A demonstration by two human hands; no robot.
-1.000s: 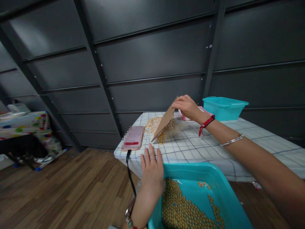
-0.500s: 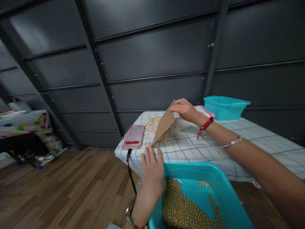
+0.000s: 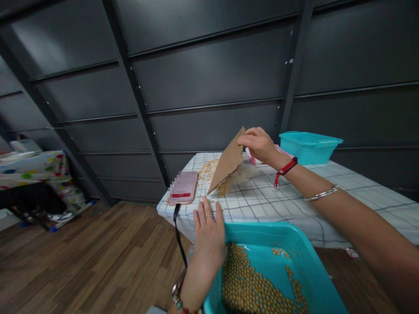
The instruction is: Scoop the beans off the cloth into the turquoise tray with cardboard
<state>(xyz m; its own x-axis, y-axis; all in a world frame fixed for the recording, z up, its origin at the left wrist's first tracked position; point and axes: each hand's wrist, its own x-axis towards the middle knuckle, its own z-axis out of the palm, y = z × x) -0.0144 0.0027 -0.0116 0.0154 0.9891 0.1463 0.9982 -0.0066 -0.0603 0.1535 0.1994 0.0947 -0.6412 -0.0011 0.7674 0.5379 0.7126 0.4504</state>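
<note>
My right hand (image 3: pixel 258 143) pinches the upper edge of a brown piece of cardboard (image 3: pixel 225 161), which slants above the checked tablecloth. Its lower corner reaches down close to the fingertips of my left hand (image 3: pixel 209 229). That hand lies with fingers stretched at the table's front edge, beside the rim of a turquoise basin (image 3: pixel 265 228). Many round yellowish beans (image 3: pixel 252 283) fill the basin's left and lower part. Behind and below the cardboard lie small grains (image 3: pixel 207 171), partly hidden by it, and a few beans (image 3: pixel 223 189).
A phone (image 3: pixel 183 187) with a black strap lies at the table's left edge. A second turquoise basin (image 3: pixel 307 146) stands at the back right, near a pink and white cloth (image 3: pixel 250 156). At far left is another table with a dotted cloth (image 3: pixel 36 170). A dark panelled wall rises behind.
My right hand has lifted the cardboard slightly up and to the right, and its lower corner has risen away from my left fingertips. My left hand has stayed in place.
</note>
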